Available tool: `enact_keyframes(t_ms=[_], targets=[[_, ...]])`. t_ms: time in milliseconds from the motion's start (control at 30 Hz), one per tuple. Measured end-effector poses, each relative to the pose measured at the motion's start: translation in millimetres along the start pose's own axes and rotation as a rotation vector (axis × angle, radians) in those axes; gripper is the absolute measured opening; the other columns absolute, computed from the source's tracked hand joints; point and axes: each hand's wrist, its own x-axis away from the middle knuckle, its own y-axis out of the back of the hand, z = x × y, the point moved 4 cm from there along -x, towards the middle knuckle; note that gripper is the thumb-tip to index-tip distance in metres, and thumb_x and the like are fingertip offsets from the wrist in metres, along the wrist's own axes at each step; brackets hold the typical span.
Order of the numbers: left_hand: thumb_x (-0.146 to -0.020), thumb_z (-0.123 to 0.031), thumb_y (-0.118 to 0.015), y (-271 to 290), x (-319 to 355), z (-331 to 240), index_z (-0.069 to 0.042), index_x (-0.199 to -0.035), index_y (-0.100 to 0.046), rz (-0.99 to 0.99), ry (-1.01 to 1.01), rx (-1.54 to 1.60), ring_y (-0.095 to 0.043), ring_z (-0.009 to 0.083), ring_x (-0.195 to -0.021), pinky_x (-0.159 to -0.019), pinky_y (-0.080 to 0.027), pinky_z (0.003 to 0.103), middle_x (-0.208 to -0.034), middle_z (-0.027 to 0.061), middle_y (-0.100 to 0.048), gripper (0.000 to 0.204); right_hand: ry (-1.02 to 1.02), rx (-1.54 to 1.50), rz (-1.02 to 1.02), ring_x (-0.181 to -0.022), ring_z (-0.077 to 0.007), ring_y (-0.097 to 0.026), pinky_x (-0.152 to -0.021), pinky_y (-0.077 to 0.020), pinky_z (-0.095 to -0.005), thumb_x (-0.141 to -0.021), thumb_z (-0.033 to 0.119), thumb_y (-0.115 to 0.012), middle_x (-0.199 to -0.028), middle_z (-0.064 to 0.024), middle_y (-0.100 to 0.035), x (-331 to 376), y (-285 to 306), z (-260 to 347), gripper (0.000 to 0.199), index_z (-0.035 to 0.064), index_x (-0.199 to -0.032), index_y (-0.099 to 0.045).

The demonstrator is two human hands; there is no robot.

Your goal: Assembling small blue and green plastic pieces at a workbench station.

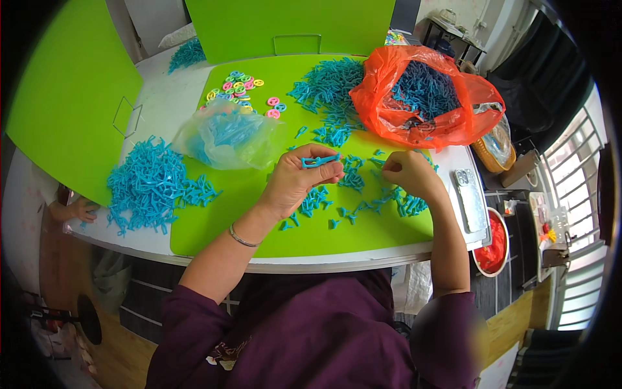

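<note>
Between the thumb and fingers of my left hand (301,178) is a slim blue plastic piece (321,161), lying crosswise. My right hand (408,172) is closed in a pinch on a small teal plastic piece (378,162), partly covered by the fingers. The hands are apart, above a green mat (259,230). Loose teal pieces (315,201) are scattered under and between them. A large heap of blue plastic pieces (146,185) lies to the left, and a teal heap (330,84) lies beyond my hands.
A red plastic bag (414,133) full of dark teal pieces stands at the back right. A clear bag (227,133) and colourful plastic rings (240,84) lie behind my left hand. A phone (470,198) rests at the right edge. Another person's hand (81,211) touches the table's left edge.
</note>
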Motion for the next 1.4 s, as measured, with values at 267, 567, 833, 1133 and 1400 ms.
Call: enact_keyframes(t_ms=[267, 567, 833, 1133, 1400], targets=[[-0.081, -0.007, -0.067, -6, 2, 5, -0.004, -0.096, -0.062, 0.017, 0.111, -0.112, -0.064, 0.0155, -0.077, -0.068, -0.053, 0.027, -0.09, 0.0069, -0.065, 0.016, 0.023, -0.841, 0.061, -0.069, -0.0105, -0.059, -0.061, -0.047, -0.0232, -0.076, 0.009, -0.071, -0.085, -0.0058, -0.065, -5, 5, -1, 0.018, -0.0012, -0.089, -0.064], [-0.081, 0.0, -0.064, -5, 1, 18, -0.001, -0.089, -0.062, 0.076, 0.11, -0.189, -0.062, 0.0102, -0.074, -0.067, -0.05, 0.022, -0.081, 0.0054, -0.065, 0.008, -0.026, -1.477, 0.403, -0.07, -0.0141, -0.063, -0.066, -0.0534, -0.0252, -0.084, 0.008, -0.063, -0.086, -0.008, -0.065, 8, -33, 35, 0.015, 0.0003, -0.096, -0.065], [-0.08, 0.001, -0.064, -6, -1, 17, -0.002, -0.084, -0.063, 0.047, 0.084, -0.213, -0.06, 0.0079, -0.072, -0.065, -0.049, 0.021, -0.08, 0.0036, -0.065, 0.005, -0.061, -1.445, 0.452, -0.068, -0.0145, -0.061, -0.061, -0.0523, -0.0257, -0.086, 0.009, -0.059, -0.082, -0.0071, -0.064, 11, -37, 38, 0.014, -0.0002, -0.096, -0.063], [-0.079, 0.001, -0.065, -4, 1, 14, -0.001, -0.083, -0.063, 0.036, 0.067, -0.282, -0.06, 0.0076, -0.069, -0.064, -0.05, 0.022, -0.077, 0.003, -0.065, 0.005, -0.093, -1.392, 0.385, -0.068, -0.0131, -0.06, -0.06, -0.0511, -0.0248, -0.086, 0.011, -0.06, -0.079, -0.0055, -0.063, 10, -37, 39, 0.013, 0.0008, -0.095, -0.063], [-0.081, 0.0, -0.064, -11, 3, -4, -0.001, -0.094, -0.063, 0.043, 0.125, -0.29, -0.061, 0.0096, -0.072, -0.068, -0.051, 0.022, -0.085, 0.0029, -0.064, 0.013, -0.042, -1.345, 0.282, -0.068, -0.0128, -0.062, -0.065, -0.0522, -0.0252, -0.083, 0.013, -0.065, -0.081, -0.0051, -0.064, 8, -32, 37, 0.014, 0.002, -0.092, -0.064]])
